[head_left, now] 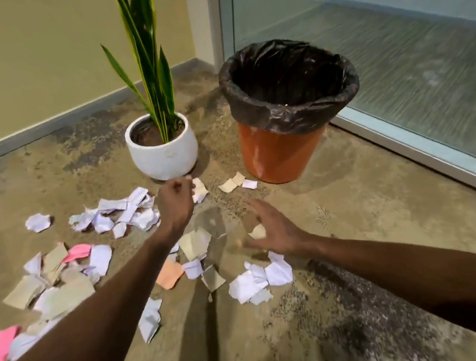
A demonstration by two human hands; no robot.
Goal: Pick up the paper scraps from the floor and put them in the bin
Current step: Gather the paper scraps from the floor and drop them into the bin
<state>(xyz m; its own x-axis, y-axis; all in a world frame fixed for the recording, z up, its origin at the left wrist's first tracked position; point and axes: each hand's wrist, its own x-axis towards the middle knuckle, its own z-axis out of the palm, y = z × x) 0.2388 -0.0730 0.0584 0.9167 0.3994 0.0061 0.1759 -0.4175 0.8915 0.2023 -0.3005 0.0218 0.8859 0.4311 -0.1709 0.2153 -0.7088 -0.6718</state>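
Note:
Torn paper scraps, white, beige, pink and orange, lie scattered over the floor, with a white cluster (126,213) at the left and another white pile (255,282) at lower centre. The orange bin (277,152) with a black liner stands open at the back right. My left hand (176,203) reaches forward with its fingers curled at the edge of a white scrap (201,191) near the plant pot. My right hand (274,231) hovers over the floor with spread fingers, and a small beige scrap (258,231) sits against its palm.
A white pot (163,154) with a tall green plant stands left of the bin, close to my left hand. A glass partition with a metal frame (414,145) runs along the right. Small scraps (237,181) lie at the foot of the bin.

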